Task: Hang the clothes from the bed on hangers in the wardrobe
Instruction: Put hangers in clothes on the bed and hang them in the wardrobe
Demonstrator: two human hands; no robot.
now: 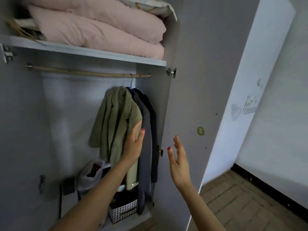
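Your green jacket point(115, 125) hangs on a hanger point(124, 84) at the right end of the rod point(86, 72) in the wardrobe point(25, 130). Just right of it, touching, hang a grey garment point(146, 147) and a darker one point(154, 124) on their own hangers, pressed toward the right wall.

Your left hand point(133, 144) lies flat against the jacket's right edge, fingers straight and holding nothing, the thumb toward the grey garment. Your right hand point(179, 161) is in the air in front of the open door point(208, 80), fingers straight and slightly spread, touching nothing.

Below the clothes, on the wardrobe floor, stands a patterned box point(123, 212). To its left is a white plastic bag point(90, 175), and further left a dark object too blurred to name.

Above the rod, the shelf point(100, 54) carries a folded pink quilt point(100, 29). To the far right you see a pale wall point(275, 114) and a brick-patterned floor point(241, 205).
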